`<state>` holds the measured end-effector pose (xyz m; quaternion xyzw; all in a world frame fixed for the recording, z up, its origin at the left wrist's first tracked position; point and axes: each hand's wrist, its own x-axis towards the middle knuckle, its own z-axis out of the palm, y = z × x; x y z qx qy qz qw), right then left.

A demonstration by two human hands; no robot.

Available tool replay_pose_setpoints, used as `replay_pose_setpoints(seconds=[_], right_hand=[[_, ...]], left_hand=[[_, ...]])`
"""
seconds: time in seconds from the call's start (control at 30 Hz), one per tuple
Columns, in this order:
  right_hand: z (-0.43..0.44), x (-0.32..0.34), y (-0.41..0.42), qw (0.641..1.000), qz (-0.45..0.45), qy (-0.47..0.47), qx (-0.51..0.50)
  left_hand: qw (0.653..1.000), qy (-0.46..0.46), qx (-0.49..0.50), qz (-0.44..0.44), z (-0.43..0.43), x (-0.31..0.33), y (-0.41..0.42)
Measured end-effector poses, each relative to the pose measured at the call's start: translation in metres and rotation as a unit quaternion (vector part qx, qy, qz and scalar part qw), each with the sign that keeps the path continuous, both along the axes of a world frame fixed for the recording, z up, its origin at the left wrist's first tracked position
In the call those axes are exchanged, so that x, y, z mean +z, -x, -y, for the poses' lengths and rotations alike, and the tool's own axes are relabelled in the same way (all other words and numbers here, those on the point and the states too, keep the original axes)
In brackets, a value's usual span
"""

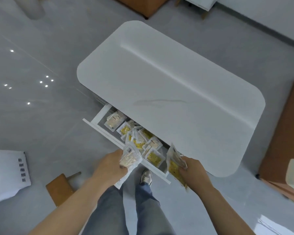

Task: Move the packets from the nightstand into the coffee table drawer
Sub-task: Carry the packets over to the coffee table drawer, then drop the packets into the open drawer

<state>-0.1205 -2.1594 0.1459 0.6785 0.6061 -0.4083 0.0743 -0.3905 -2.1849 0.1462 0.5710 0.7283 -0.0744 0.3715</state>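
Tabletop [176, 78] hides most of the open drawer [101, 115], leaving a narrow gap, so a careless drop could bounce packets onto the floor [41, 119]. The pile [139, 139] inside is heaped near the front and might jam closing. The left hand [109, 165] clutches a pale bundle [130, 157] and the right hand [192, 168] a yellow bundle [173, 164], both over the drawer front, where loose packets may slip.

Bright even light; ceiling-lamp glare on floor [32, 82]; soft motion blur; edges bowed

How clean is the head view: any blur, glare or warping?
Head view: the clear yellow-filled packets in the right hand are motion-smeared; bright light spots glare on the glossy grey floor; the wide lens bows the edges of the white coffee table.
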Motion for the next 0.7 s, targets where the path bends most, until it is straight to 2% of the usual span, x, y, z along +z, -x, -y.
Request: replay_pose_setpoints(seconds=[0.23,0.4,0.53,0.7], right_hand=[[-0.014,-0.054,0.008,0.997,0.012,0.030,-0.067],[-0.030,-0.107,0.015,0.995,0.027,0.034,-0.089],[-0.039,-0.155,0.021,0.994,0.028,0.042,-0.097],[-0.042,-0.218,0.029,0.995,0.017,0.046,-0.091]], left_hand=[[0.998,0.028,-0.065,0.000,-0.047,-0.065,0.008],[0.998,0.035,-0.059,0.008,-0.074,-0.125,0.014],[0.994,0.086,-0.070,0.021,-0.089,-0.178,0.016],[0.993,0.084,-0.075,0.037,-0.095,-0.237,0.012]])
